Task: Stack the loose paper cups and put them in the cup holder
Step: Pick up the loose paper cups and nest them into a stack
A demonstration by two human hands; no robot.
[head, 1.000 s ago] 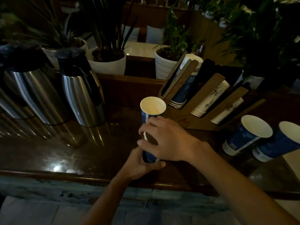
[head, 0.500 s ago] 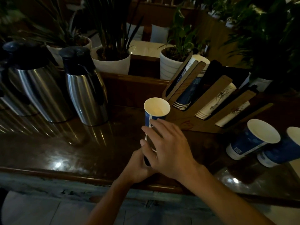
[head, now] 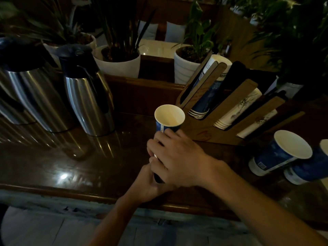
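Both hands, left hand (head: pixel 147 183) low and right hand (head: pixel 177 162) above, clasp the blue cup stack (head: pixel 168 119). Risk: squeezing may crush the paper walls.

Dim, glare on counter (head: pixel 63 176), warped edges

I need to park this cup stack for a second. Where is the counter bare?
The widest bare patch of counter lies left of the hands, in front of the steel jugs. A narrower strip runs between the right hand and the two loose cups. It is crowded around the cup holder and the loose cups at the right.
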